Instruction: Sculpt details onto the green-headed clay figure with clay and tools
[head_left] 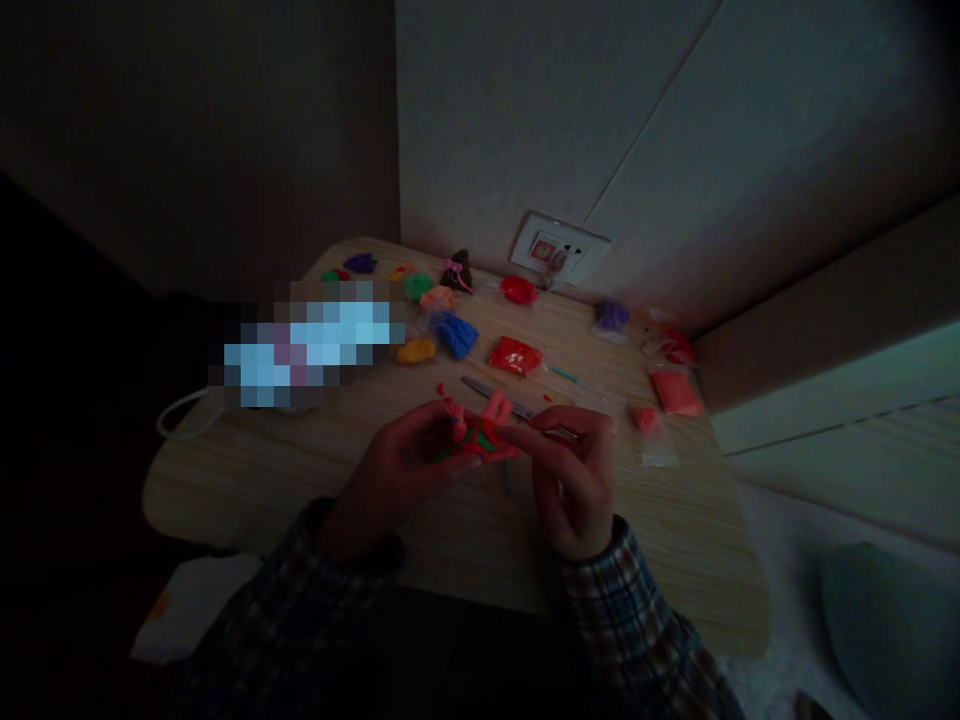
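Note:
My left hand [405, 455] is closed around a small modelling-clay figure [484, 437] in pink, red and green, held just above the table. Pink pieces stick up from the figure's top. My right hand [574, 475] reaches in from the other side, its index finger laid against the red and green part. Its other fingers are curled, and something thin and shiny shows between them, too dim to name. Behind the hands lies a grey blade-like tool [495, 395], partly hidden. A thin teal stick [508, 477] shows below the figure.
On the wooden table [450, 540] lie several bags of coloured clay, among them a red one [516, 355], a blue one [456, 335] and a pink one [676, 392]. A brown clay piece [457, 270] stands near the wall socket [559, 248]. A blurred-out bright device [315, 345] stands left.

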